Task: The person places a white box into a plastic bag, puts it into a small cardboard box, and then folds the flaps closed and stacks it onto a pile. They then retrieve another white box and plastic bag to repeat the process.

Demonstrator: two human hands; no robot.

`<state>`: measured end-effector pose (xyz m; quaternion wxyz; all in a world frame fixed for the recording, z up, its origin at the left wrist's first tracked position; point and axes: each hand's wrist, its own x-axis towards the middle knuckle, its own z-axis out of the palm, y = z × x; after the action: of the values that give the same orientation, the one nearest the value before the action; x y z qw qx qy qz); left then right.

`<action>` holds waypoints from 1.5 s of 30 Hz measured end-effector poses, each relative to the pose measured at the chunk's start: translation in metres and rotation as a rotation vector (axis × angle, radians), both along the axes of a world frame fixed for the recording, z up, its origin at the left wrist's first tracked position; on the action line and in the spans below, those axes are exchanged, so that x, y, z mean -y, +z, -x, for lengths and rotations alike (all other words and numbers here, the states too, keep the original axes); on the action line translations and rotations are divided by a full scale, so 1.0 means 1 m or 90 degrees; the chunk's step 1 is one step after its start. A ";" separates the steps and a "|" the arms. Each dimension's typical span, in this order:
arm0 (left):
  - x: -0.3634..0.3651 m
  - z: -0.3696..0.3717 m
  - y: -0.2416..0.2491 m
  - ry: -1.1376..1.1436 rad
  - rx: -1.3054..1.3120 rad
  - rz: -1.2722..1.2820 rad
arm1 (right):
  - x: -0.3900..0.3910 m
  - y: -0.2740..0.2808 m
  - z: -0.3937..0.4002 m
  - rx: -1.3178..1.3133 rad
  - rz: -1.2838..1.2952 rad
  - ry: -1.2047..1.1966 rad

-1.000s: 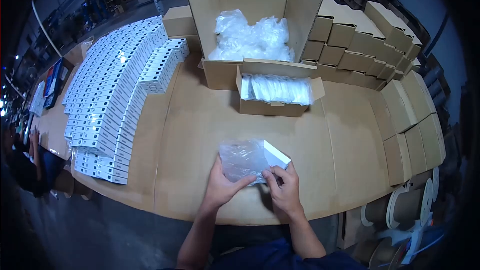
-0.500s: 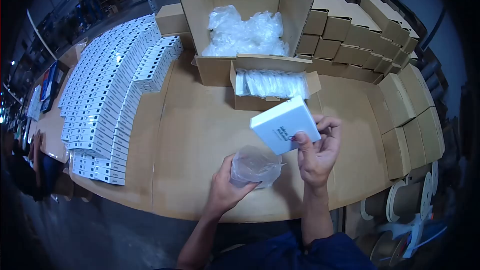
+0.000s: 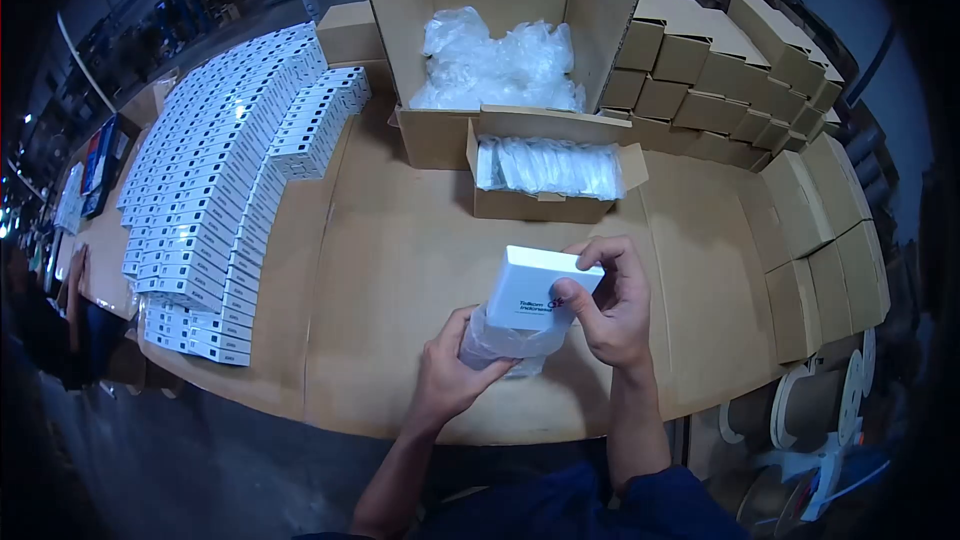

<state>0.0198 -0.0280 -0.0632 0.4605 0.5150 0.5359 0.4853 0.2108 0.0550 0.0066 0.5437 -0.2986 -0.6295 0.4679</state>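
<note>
My right hand (image 3: 612,305) grips a small white box (image 3: 535,285) with printed lettering, thumb on its front face and fingers behind. The lower end of the box sits inside the mouth of a clear plastic bag (image 3: 510,340). Wrapped round the bag from the left, my left hand (image 3: 455,365) holds it with the thumb toward the front. Beyond both hands stands an open cardboard carton (image 3: 545,208), holding a row of white boxes in plastic bags (image 3: 550,168).
A large open carton (image 3: 400,30) of loose plastic bags (image 3: 495,65) stands at the back. Stacked white boxes (image 3: 215,190) fill the left side. Brown cartons (image 3: 720,80) line the back right and right edge. Cable spools (image 3: 825,400) sit below at right. Another person's hand (image 3: 75,275) shows far left.
My right hand has brought the white box down and left, turned it more upright, and put its lower end into the bag's mouth. My left hand has stayed nearly in place.
</note>
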 end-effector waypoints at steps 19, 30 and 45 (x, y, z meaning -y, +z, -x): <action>0.002 0.004 -0.031 0.075 0.377 -0.009 | -0.006 -0.034 0.011 -0.042 0.256 0.110; 0.000 0.018 -0.040 0.088 0.151 -0.062 | 0.020 -0.071 0.010 -0.114 0.284 0.067; -0.005 0.009 -0.025 0.039 0.335 -0.112 | 0.028 -0.062 0.031 -0.129 0.143 0.016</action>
<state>0.0108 -0.0234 -0.0879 0.5223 0.3927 0.3689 0.6610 0.1799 0.0268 -0.0552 0.5616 -0.3010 -0.5186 0.5701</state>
